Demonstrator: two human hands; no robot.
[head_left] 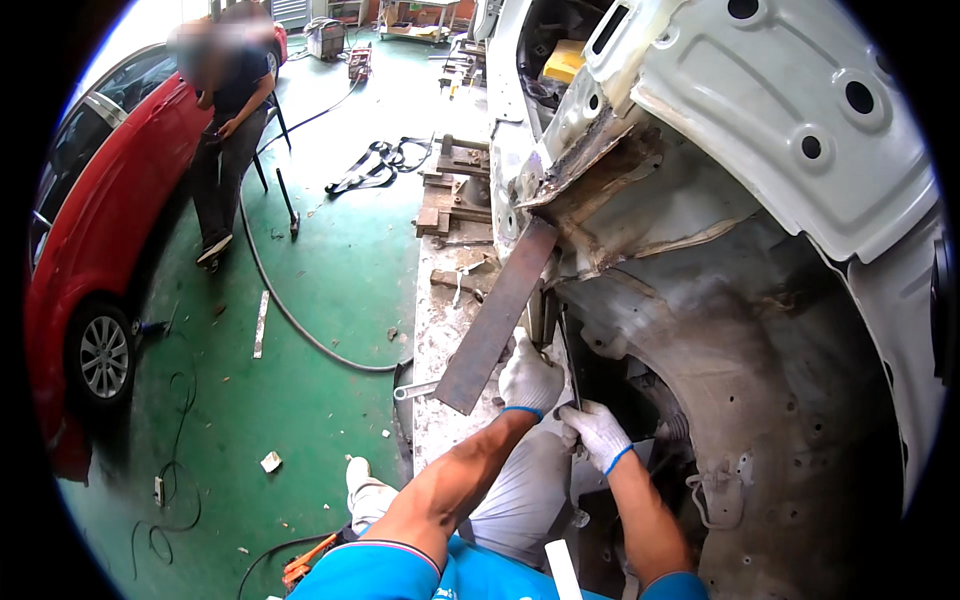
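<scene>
My left hand (531, 377), in a white work glove with a blue cuff, is closed beside the right edge of a long flat steel plate (497, 318). Short metal pieces (541, 318) rise just above its knuckles; what the fingers grip is hidden. The plate slants from the car body's torn, rusty edge down over the bench. Lower and to the right, my gloved right hand (598, 435) is closed round the lower end of a thin dark metal rod (571, 352), which points up into the body opening. The white car body (690, 330) fills the right side.
An open-end wrench (416, 389) lies on the cluttered bench (440, 325), with steel clamps (455, 190) farther along. A hose (292, 318) and black straps (378, 165) lie on the green floor. Another person (225, 120) stands by a red car (120, 190).
</scene>
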